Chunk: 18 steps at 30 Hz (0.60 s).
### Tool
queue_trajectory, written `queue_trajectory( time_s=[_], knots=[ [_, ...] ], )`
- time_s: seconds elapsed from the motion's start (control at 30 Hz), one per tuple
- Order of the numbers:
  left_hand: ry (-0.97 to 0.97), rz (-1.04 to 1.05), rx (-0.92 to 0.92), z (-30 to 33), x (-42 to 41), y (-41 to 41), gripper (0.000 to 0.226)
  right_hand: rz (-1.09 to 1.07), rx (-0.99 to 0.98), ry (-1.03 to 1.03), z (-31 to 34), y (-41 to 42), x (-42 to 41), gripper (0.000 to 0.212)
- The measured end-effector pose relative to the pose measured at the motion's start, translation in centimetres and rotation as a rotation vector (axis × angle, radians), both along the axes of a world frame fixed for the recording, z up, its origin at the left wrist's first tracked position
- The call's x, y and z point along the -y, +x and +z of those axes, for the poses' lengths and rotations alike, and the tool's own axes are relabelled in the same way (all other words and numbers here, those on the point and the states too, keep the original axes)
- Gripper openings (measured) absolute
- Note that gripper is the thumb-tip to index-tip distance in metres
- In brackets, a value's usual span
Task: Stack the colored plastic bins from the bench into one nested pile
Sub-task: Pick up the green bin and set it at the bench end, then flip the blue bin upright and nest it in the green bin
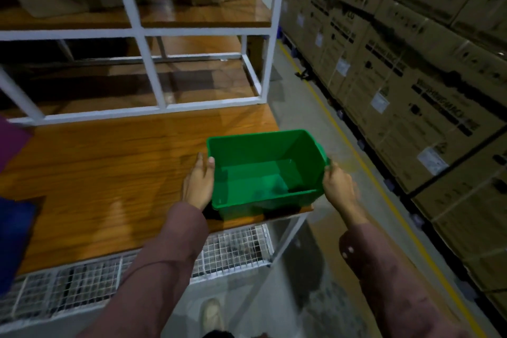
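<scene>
An empty green plastic bin (263, 167) sits at the near right corner of the wooden bench (109, 173), partly over the right edge. My left hand (199, 178) grips its left wall, thumb hooked over the rim. Along the bin's right rim, my right hand (338, 184) holds on near the front corner. At the far left edge, a purple bin (12, 143) and a blue bin (15, 239) are only partly in view.
A white metal rack frame (153, 74) stands on the back of the bench, with cardboard boxes on its upper shelf. Stacked cartons (411, 77) line the right side beyond a yellow floor line (356, 156). A wire mesh shelf (109, 277) runs under the bench.
</scene>
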State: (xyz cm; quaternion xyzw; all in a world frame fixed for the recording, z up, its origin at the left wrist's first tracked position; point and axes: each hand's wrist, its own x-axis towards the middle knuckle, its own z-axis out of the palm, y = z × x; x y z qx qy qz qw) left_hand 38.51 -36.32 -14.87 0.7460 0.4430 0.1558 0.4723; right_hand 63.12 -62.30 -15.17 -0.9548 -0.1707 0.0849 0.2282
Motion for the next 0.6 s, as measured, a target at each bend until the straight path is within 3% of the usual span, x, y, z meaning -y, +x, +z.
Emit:
queue_trajectory(
  time_s=[0.1,0.17,0.3,0.43,0.6],
  knots=[
    [0.072,0.033,0.024,1.9,-1.0,-4.0,0.065,-0.076,0.269,-0.136,1.9,-2.6,-1.1,0.068],
    [0.156,0.037,0.01,2.9,-2.8,-8.5,0.048,-0.055,0.416,-0.023,2.5,-6.4,-4.0,0.061],
    [0.315,0.198,0.052,5.4,-8.7,-19.2,0.03,0.32,0.572,0.24,2.0,-19.4,-13.4,0.043],
    [0.519,0.323,0.065,6.9,-16.9,-30.7,0.026,0.609,0.15,0.29,1.1,-33.9,-24.7,0.031],
    [0.731,0.545,-0.076,7.1,-27.3,-46.2,0.029,0.633,-0.349,0.301,1.9,-47.4,-37.0,0.022]
  ],
)
